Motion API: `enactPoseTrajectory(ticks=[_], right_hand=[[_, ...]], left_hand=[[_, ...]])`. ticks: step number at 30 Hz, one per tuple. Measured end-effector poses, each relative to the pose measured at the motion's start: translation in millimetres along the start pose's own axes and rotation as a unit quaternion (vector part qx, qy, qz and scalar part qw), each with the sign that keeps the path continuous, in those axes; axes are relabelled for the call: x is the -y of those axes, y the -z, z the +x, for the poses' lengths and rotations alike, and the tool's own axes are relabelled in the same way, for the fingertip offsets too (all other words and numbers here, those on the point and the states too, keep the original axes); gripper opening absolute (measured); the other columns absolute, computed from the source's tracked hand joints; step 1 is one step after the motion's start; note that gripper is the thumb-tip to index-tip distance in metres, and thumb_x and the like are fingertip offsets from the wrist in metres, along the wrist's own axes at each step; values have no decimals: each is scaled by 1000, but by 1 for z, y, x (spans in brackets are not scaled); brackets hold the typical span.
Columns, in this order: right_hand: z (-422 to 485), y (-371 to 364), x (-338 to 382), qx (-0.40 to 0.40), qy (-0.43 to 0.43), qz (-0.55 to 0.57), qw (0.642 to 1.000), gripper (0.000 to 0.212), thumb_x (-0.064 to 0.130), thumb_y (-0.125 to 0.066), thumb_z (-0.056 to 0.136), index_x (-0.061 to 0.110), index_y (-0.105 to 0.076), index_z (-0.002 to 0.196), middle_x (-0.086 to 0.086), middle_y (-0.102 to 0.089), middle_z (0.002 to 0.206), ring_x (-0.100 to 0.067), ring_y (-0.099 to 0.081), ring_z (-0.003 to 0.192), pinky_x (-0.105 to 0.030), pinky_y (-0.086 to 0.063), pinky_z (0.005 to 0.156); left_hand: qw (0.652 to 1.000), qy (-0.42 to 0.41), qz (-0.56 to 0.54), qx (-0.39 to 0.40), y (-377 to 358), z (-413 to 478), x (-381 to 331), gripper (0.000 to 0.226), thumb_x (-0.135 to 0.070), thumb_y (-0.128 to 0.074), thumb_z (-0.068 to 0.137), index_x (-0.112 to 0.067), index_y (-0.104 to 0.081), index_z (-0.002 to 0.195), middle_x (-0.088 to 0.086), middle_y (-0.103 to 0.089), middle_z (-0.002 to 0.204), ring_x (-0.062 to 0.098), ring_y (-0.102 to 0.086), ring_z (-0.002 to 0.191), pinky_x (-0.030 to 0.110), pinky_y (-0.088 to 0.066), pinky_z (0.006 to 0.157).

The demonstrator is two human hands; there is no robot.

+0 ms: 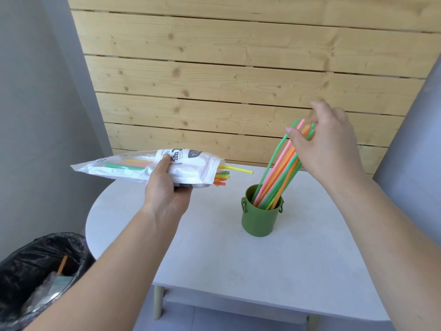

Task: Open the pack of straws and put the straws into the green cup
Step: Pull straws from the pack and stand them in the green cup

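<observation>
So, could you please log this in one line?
left hand holds straw pack | right hand holds straws in green cup | pack not empty

A left hand (167, 187) grips an opened straw pack (148, 167) above a white counter (214, 259), with coloured straw ends poking out of its open end. A right hand (327, 142) holds the tops of a leaning straw bundle (279, 173) standing in a green cup (261, 218). A bin lined in black (35, 271) sits lower left.
</observation>
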State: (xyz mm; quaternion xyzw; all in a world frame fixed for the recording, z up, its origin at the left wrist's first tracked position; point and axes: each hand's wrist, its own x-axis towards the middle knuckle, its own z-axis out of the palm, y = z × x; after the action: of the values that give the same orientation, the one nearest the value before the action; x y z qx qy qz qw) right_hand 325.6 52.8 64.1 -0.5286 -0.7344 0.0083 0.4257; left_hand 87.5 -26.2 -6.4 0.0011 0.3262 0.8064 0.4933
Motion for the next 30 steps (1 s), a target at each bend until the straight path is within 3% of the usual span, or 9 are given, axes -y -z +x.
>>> enactPoseTrajectory(ticks=[3, 6, 8, 12, 14, 17, 22, 26, 30], right_hand=[[-3, 6, -5, -28, 3, 3, 1000, 55, 38, -64, 92, 15, -52, 140, -14, -54, 130, -34, -57, 112, -38, -43, 93], [-10, 14, -2, -68, 7, 22, 997, 41, 35, -61, 93, 14, -58, 128, -12, -54, 125, -31, -61, 94, -34, -44, 82], [-18, 19, 5, -93, 5, 70, 993, 28, 36, -58, 95, 14, -62, 112, -6, -62, 108, -21, -57, 76, -27, -39, 71], [-46, 11, 29, 59, -104, 185, 975, 47, 52, -42, 98, 11, -60, 85, -4, -61, 68, -16, -53, 59, -28, -42, 60], [-60, -3, 38, 153, -158, 216, 951, 64, 61, -33, 97, 2, -57, 92, -15, -61, 66, -22, -51, 53, -33, -43, 58], [-76, -23, 47, 232, -267, 280, 892, 66, 63, -29, 99, 3, -56, 100, -10, -57, 64, -20, -45, 42, -28, -35, 46], [-91, -39, 61, 227, -430, 457, 745, 46, 56, -43, 99, 13, -58, 88, -2, -52, 51, -14, -34, 35, -19, -23, 39], [-94, -40, 66, 209, -442, 517, 703, 35, 44, -48, 101, 17, -54, 79, 2, -48, 49, -10, -31, 35, -18, -19, 37], [-94, -42, 63, 193, -436, 553, 683, 33, 38, -53, 101, 17, -52, 75, 4, -43, 51, -9, -29, 38, -19, -20, 35]], left_hand=[[1000, 2, 0, -2, -1, -3, -1, 36, -20, -64, 101, -9, -61, 135, 9, -74, 126, 28, -73, 113, 60, -55, 98], [1000, 2, 7, 1, -3, -6, -1, 31, -20, -64, 102, -9, -62, 130, 7, -77, 118, 26, -75, 108, 52, -63, 81], [1000, -6, 4, 9, -5, -8, -2, 36, -19, -65, 101, -10, -60, 135, 8, -76, 122, 26, -75, 109, 52, -61, 90], [999, -27, 15, 23, -11, -14, -2, 41, -19, -67, 100, -10, -57, 139, 9, -74, 128, 25, -75, 111, 49, -62, 91], [998, -35, 27, 33, -12, -16, -3, 42, -20, -66, 100, -8, -57, 140, 10, -73, 129, 25, -75, 112, 45, -64, 83], [996, -52, 53, 58, -15, -21, -4, 44, -21, -66, 100, -4, -59, 140, 13, -72, 131, 26, -74, 113, 41, -65, 84], [984, -107, 101, 97, -21, -30, -3, 45, -17, -68, 99, 3, -59, 138, 14, -74, 120, 29, -73, 113, 45, -58, 100], [969, -150, 143, 133, -28, -40, -1, 29, -13, -68, 99, -2, -64, 125, 8, -72, 104, 22, -74, 97, 40, -61, 93], [961, -173, 155, 150, -31, -44, 1, 19, -11, -68, 99, -9, -65, 117, 6, -71, 100, 23, -73, 96, 43, -59, 94]])
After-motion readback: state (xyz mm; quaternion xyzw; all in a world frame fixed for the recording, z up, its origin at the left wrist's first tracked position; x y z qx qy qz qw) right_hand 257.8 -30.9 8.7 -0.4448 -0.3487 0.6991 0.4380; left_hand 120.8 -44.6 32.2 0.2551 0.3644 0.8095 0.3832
